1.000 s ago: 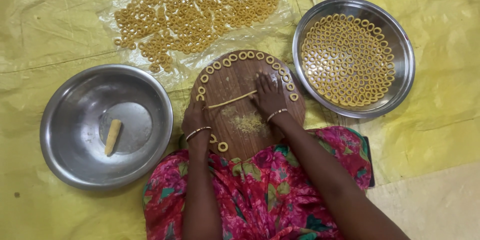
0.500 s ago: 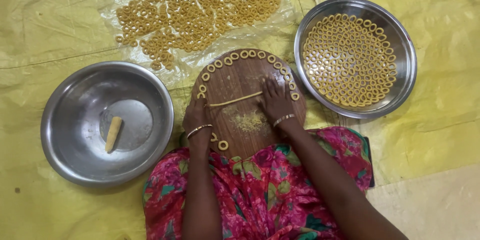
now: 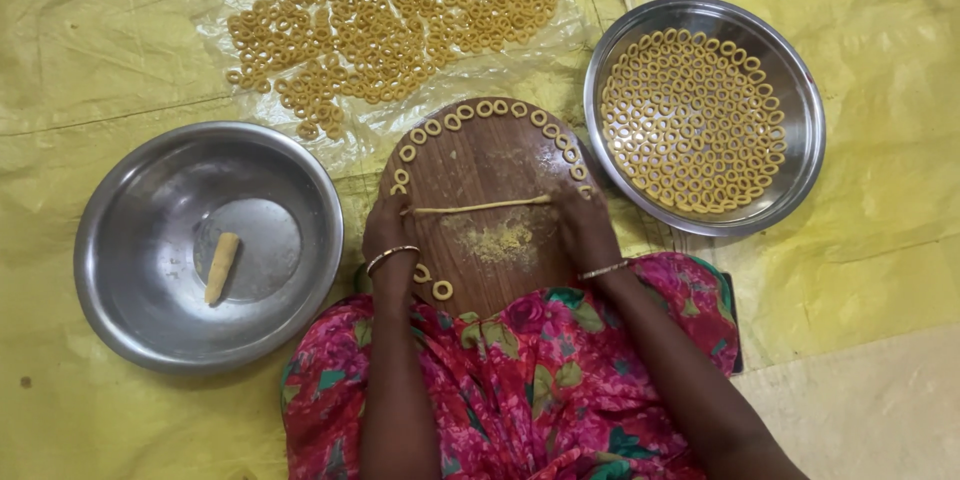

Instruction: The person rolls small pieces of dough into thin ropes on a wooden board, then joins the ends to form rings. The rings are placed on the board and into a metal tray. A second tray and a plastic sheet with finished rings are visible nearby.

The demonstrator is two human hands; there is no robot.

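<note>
While both hands press flat on the round wooden board (image 3: 490,210), every place below is given relative to that board
Left hand: the left hand (image 3: 388,235) lies palm down on the board's left edge, its grip released, fingers spread over the left end of the dough rope (image 3: 480,206); a bangle (image 3: 390,256) circles the wrist
Right hand: the right hand (image 3: 583,225) lies palm down on the board's right edge, its grip released too, fingers on the rope's right end; a bangle sits at this wrist as well
Dough rope: thin, pale, stretched straight across the board's middle from hand to hand
Ring row: small dough rings (image 3: 480,110) line the board's far rim in an arc; a few more lie on its near left edge by the left wrist
Crumbs: a yellow floury patch (image 3: 500,240) sits just below the rope
Steel bowl: the steel bowl (image 3: 120,240) left of the board holds one short dough stick (image 3: 221,266)
Steel plate: the steel plate (image 3: 800,130) right of the board is packed with rings in neat circles
Plastic sheet: beyond the board, a clear plastic sheet (image 3: 560,30) carries a loose spread of rings
Floor cover: a yellow sheet (image 3: 100,40) lies under everything
</note>
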